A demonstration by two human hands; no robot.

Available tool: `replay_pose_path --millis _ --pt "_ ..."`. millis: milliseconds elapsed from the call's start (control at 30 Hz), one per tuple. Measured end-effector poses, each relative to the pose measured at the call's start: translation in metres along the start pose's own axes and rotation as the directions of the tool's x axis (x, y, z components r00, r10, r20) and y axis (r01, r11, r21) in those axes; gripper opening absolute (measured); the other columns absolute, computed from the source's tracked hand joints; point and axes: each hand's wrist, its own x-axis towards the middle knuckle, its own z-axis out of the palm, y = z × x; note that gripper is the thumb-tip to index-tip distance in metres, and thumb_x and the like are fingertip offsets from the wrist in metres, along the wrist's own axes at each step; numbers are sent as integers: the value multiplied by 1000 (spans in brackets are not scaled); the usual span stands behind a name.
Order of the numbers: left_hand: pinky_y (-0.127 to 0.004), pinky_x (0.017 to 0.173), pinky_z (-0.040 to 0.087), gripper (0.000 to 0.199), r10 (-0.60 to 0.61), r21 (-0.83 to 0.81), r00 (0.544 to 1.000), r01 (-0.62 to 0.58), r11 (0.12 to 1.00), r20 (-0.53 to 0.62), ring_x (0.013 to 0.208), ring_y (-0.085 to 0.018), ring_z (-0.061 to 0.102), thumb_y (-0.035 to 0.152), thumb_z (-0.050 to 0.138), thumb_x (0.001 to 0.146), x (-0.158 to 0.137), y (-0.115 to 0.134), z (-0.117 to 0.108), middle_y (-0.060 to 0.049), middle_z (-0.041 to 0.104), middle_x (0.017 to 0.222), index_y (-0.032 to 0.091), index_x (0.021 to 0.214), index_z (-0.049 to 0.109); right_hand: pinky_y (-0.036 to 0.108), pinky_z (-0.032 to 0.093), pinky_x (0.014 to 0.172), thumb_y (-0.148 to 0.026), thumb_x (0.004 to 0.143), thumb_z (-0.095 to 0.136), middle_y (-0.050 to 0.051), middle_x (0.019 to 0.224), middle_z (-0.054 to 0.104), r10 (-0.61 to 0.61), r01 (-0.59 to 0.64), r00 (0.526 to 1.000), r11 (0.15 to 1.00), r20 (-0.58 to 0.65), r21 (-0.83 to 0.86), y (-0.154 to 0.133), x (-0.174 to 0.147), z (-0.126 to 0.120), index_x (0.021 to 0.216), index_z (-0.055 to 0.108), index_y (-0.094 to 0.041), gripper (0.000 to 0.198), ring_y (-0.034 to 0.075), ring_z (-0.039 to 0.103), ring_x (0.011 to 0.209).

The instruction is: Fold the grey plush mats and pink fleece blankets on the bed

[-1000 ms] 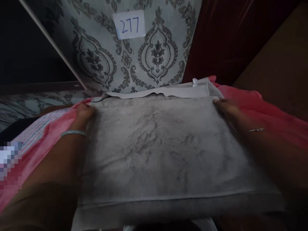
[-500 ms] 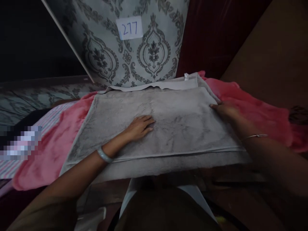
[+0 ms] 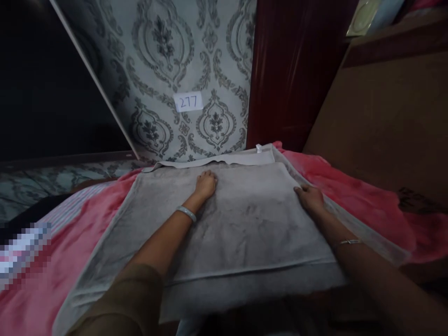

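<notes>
A grey plush blanket (image 3: 245, 224) lies spread in folded layers before me, with a pale band along its far edge and a small white tag (image 3: 259, 148) near the far right corner. My left hand (image 3: 206, 183) rests palm down on its upper part, just short of that band, the fingers loosely bent and close together. At the right side, my right hand (image 3: 311, 198) pinches the edge of the top layer between thumb and fingers. A lower grey layer shows beyond the right hand.
A pink plush cloth (image 3: 353, 196) lies under the grey one and sticks out on both sides. Striped fabric (image 3: 70, 205) shows at left. Behind are a dark screen (image 3: 59, 93), patterned wall with a "277" paper (image 3: 189, 101), a dark red panel (image 3: 287, 70) and a cardboard box (image 3: 395, 116).
My left hand has moved forward over the blanket toward its far edge, its fingers drawn closer together. The right hand has pulled the top layer's edge inward, baring the layer below. The view has tilted up.
</notes>
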Motion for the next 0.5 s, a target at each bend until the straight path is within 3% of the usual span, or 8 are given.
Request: replay_pose_path --millis 100,200,333,500 --pt "-45 104 42 37 -35 1 997 35 999 -62 132 -31 49 22 41 98 27 -4 1 -20 58 140 14 128 63 31 46 67 -38 80 56 4 70 66 -24 22 997 999 75 33 6 10 0 72 69 -20 24 24 63 74" --pt "-43 102 43 36 -48 -12 998 47 999 -32 128 -31 53 28 43 100 46 -8 6 -20 64 131 13 121 68 30 44 59 -41 80 56 2 61 61 -4 -5 992 998 127 69 10 14 -3 62 64 -21 28 22 60 66" --pt "-39 101 43 35 -49 -44 998 51 998 49 123 -29 57 32 46 99 62 -9 18 -18 68 126 14 111 73 28 41 53 -39 76 62 1 58 60 73 -101 988 974 138 204 9 10 -8 66 65 -20 22 19 56 59" --pt "-36 100 42 40 -131 -76 991 132 988 23 121 -28 59 28 36 101 81 -9 29 -15 68 128 16 120 69 26 40 49 -38 74 65 -1 58 59 144 -184 979 926 143 329 0 9 -14 74 64 -19 19 16 52 52"
